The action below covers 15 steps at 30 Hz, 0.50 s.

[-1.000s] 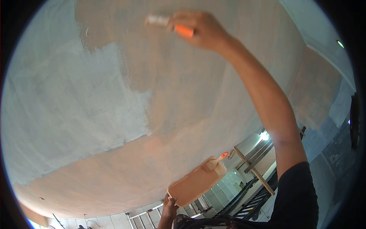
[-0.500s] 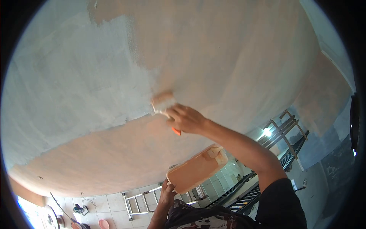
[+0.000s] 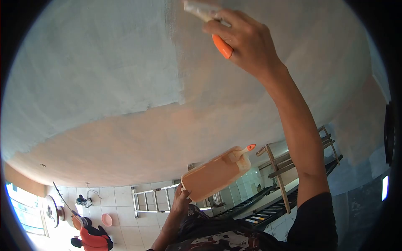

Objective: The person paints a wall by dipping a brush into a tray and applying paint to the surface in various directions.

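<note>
My right hand (image 3: pixel 247 39) is closed around a paintbrush (image 3: pixel 202 11) with an orange handle end, raised at the top edge of the view. Its bristle end lies against or close to the peach-coated part of the wall (image 3: pixel 234 96); contact cannot be made out. Lower down, my left hand (image 3: pixel 181 200) grips the near left corner of a rectangular paint tray (image 3: pixel 213 178) coated in peach paint. A second brush (image 3: pixel 243 151) with an orange handle tip rests at the tray's far right end. Bare grey wall (image 3: pixel 104 62) borders the peach area on the left.
An aluminium ladder (image 3: pixel 146 202) is below on the tiled floor (image 3: pixel 125 232). To the right are a wooden trestle (image 3: pixel 278 173) and a dark stair railing (image 3: pixel 255 217). A person in red (image 3: pixel 94 240) is at lower left, near a pink basin (image 3: pixel 107 220).
My right hand has moved up with the brush, away from the grey border's lower corner. The tray has shifted slightly up in view, its second brush now visible. A person in red has appeared.
</note>
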Each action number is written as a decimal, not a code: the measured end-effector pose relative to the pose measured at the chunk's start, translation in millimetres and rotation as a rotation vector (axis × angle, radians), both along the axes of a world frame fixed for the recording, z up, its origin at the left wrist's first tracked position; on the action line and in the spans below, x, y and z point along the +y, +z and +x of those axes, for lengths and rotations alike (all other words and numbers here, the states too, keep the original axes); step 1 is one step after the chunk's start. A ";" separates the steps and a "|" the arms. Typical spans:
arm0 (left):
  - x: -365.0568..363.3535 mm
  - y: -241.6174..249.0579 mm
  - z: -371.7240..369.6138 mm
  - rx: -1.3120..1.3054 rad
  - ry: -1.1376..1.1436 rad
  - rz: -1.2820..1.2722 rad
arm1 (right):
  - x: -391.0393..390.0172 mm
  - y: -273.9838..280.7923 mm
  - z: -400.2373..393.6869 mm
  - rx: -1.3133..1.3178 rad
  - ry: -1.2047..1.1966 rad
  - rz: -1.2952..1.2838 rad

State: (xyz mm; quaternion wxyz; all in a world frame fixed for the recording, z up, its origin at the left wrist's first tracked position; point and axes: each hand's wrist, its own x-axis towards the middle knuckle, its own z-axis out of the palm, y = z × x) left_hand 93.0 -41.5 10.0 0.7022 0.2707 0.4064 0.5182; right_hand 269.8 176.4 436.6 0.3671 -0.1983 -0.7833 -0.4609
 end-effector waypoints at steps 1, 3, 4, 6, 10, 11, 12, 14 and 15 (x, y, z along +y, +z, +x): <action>-1.6 6.5 1.2 0.014 0.020 -0.021 | -1.7 -3.2 -1.3 0.002 0.000 -0.012; 0.6 13.2 -2.2 0.034 0.016 -0.055 | 0.5 -14.2 -11.3 0.044 0.025 0.204; 2.4 14.1 -3.4 0.043 0.015 -0.048 | 6.2 -26.8 -11.6 0.044 0.021 0.195; -1.0 17.0 -1.7 0.046 0.024 -0.040 | 21.1 -74.7 -7.2 -0.009 -0.042 0.095; -3.6 12.9 -3.4 0.047 0.033 -0.083 | 14.7 -193.5 -2.9 -0.235 0.031 -0.205; -4.0 10.7 -3.8 0.028 0.032 -0.085 | 9.1 -215.6 0.9 -0.243 0.067 -0.310; -3.2 9.5 -5.5 0.012 0.029 -0.087 | 2.0 -230.6 3.9 -0.246 0.102 -0.415; -0.6 10.9 -3.7 0.002 0.032 -0.077 | -18.8 -235.8 12.9 -0.113 0.155 -0.540; -5.3 11.0 -2.8 -0.011 0.041 -0.081 | -31.1 -238.8 18.1 0.018 0.215 -0.677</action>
